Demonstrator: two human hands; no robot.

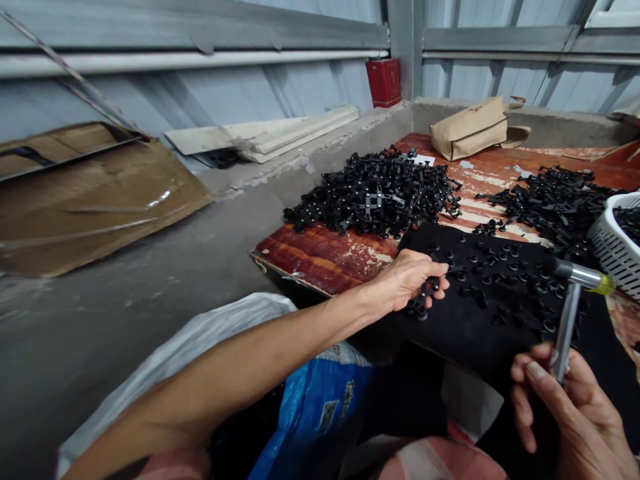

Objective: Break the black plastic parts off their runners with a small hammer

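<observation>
Left hand (419, 280) pinching linkage (428, 291), over left part of cloth (450, 340). Right hand (575, 400) wrapped on hammer (568, 321), raised at cloth's right side. Loose pieces (513, 266) scattered on cloth; pile (380, 193) beyond, left of cloth; basket (615, 240) right of cloth. Risk: badly aimed swing could catch left hand; snagged cloth could spill pieces.

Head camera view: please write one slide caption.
Left hand holds black parts at a black cloth; right hand grips a hammer.
</observation>
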